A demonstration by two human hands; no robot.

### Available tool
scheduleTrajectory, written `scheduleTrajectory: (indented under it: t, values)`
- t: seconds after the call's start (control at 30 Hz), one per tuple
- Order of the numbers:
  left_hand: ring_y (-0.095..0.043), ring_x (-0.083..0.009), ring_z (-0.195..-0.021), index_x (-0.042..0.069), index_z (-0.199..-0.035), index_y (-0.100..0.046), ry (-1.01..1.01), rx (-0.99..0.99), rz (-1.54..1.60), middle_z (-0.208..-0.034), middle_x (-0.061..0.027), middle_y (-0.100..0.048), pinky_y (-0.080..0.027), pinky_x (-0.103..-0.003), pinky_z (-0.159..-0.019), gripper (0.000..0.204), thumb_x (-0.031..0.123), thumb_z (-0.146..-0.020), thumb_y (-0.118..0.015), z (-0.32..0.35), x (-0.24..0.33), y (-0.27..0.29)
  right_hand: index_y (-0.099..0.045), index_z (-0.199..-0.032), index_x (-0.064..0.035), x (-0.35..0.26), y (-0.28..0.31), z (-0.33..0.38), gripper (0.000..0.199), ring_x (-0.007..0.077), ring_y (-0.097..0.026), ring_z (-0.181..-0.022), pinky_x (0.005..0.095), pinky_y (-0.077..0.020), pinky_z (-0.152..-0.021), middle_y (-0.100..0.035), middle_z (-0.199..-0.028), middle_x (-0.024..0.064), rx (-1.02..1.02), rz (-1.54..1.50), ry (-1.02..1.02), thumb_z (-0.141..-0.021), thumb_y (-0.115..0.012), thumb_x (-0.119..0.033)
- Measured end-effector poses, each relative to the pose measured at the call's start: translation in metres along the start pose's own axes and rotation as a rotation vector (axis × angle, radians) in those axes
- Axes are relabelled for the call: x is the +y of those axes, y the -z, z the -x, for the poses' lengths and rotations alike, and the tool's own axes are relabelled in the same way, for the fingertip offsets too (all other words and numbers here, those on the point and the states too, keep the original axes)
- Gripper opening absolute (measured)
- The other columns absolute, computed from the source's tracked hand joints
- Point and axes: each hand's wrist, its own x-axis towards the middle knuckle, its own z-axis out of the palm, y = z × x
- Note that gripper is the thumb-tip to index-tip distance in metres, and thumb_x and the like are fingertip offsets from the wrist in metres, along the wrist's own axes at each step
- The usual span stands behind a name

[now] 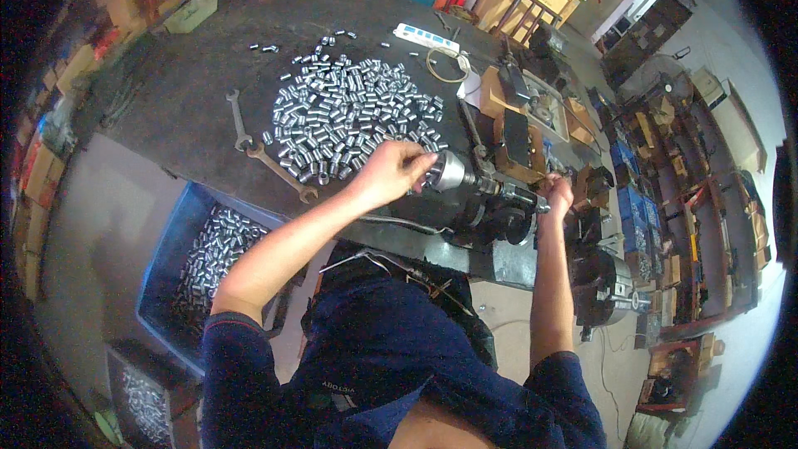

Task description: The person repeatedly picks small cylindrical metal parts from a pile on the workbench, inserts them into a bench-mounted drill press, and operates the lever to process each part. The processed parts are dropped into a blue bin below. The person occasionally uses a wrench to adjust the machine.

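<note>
- Navy-blue clothing [374, 333] of the person is nearest, on the near side of the bench machine [461, 199].
- Left hand [392, 170] is at the machine's silver cone [451, 171], fingers bent together at its left end; I cannot tell whether they grip a piece.
- Right hand [560, 193] is beside the machine's right end, fingers curled in; what they may hold is hidden.
- Loose short metal cylinders [349, 112] lie heaped on the dark bench, beyond the machine and to its left.
- Blue bin [164, 266], left of the machine and lower, holds many similar pieces.
- Dark box [169, 370], farther left and nearer than the machine, also holds shiny metal pieces.
- Open cardboard box [517, 170], just beyond the machine; its contents are too dark to tell.
- Blue bins [630, 208] stand on shelving right of the machine.
</note>
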Motion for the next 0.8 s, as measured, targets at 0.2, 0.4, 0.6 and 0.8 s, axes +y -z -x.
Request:
scheduleTrajectory:
  t: [0.2,0.4,0.6,0.8]
  values:
    - [-0.05,-0.0119,-0.04,0.001,-0.061,-0.047,-0.044,0.159,-0.309,-0.046,-0.0047,-0.049,-0.038,-0.028,-0.04,0.037,0.026,-0.087,-0.042,0.002,-0.005,-0.013,-0.057,-0.077,-0.0043,0.054,0.034,0.051,0.012,0.0089,-0.043,-0.048,0.0228,-0.0327,-0.042,-0.05,-0.061,-0.0007,0.207,-0.169,-0.074,-0.076,-0.05,-0.014]
    - [-0.045,-0.0106,-0.04,-0.001,-0.065,-0.049,-0.002,0.116,-0.218,-0.046,-0.0054,-0.044,-0.036,-0.029,-0.04,0.034,0.024,-0.087,-0.041,-0.001,-0.007,-0.016,-0.047,-0.068,-0.008,-0.035,0.059,0.121,0.018,0.0072,-0.031,-0.042,0.0209,-0.0242,-0.036,-0.036,-0.053,-0.0031,-0.133,-0.162,-0.098,-0.08,-0.045,-0.021]
    - [-0.039,-0.0106,-0.047,-0.004,-0.068,-0.05,-0.057,0.18,-0.265,-0.048,-0.0106,-0.042,-0.034,-0.031,-0.045,0.03,0.02,-0.085,-0.042,-0.003,-0.006,-0.02,-0.045,-0.068,-0.008,-0.072,0.013,0.066,0.018,0.0058,-0.027,-0.042,0.0205,-0.0193,-0.036,-0.03,-0.051,-0.0038,-0.257,-0.283,0.004,-0.083,-0.041,-0.018]
    - [-0.037,-0.0105,-0.047,-0.005,-0.068,-0.051,-0.026,0.182,-0.263,-0.048,-0.0115,-0.041,-0.033,-0.032,-0.045,0.03,0.02,-0.084,-0.043,-0.004,-0.004,-0.02,-0.049,-0.072,-0.004,-0.061,-0.001,0.056,0.014,0.005,-0.027,-0.042,0.0191,-0.0197,-0.037,-0.033,-0.052,-0.0044,-0.111,-0.257,0.137,-0.081,-0.043,-0.013]
